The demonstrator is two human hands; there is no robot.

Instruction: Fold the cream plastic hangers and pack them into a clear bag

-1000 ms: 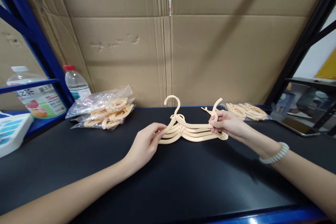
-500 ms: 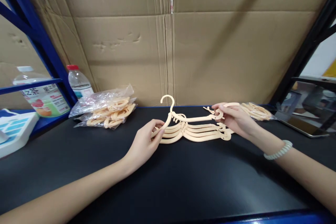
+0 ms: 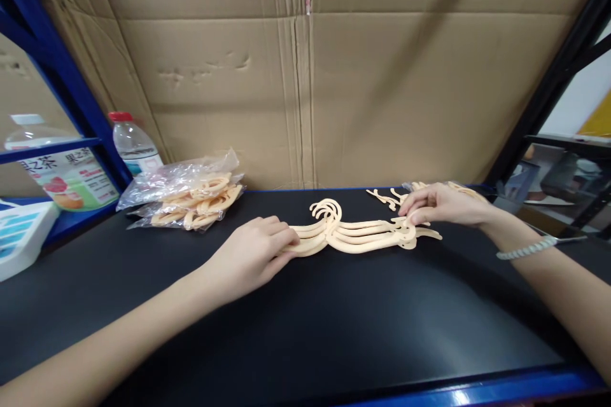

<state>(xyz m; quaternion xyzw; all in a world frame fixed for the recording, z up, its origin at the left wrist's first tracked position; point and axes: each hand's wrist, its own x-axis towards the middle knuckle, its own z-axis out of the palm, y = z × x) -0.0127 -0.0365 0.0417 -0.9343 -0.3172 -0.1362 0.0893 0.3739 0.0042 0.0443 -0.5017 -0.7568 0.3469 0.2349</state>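
Several cream plastic clothes hangers (image 3: pixel 363 243) lie nested together on the black tabletop (image 3: pixel 324 324), their hooks bunched at the middle. My left hand (image 3: pixel 260 248) is closed on the left end of the front hangers, hiding that end. At the other end, the thumb and fingers of my right hand (image 3: pixel 436 205) are pinched on the right tip of a hanger. Small loose cream pieces (image 3: pixel 384 198) lie on the table just behind my right hand.
Clear plastic bags of cream hangers (image 3: pixel 210 200) lie at the back left, beside a red-capped bottle (image 3: pixel 136 145). Another bag (image 3: pixel 461 189) is partly behind my right hand. A white and blue object (image 3: pixel 23 238) stands far left. Cardboard (image 3: pixel 214 76) walls the back.
The hanger that was held up has come down onto the nested stack, its hook now lined up with the others. Both hands have lowered with it. Small pieces now lie behind my right hand.
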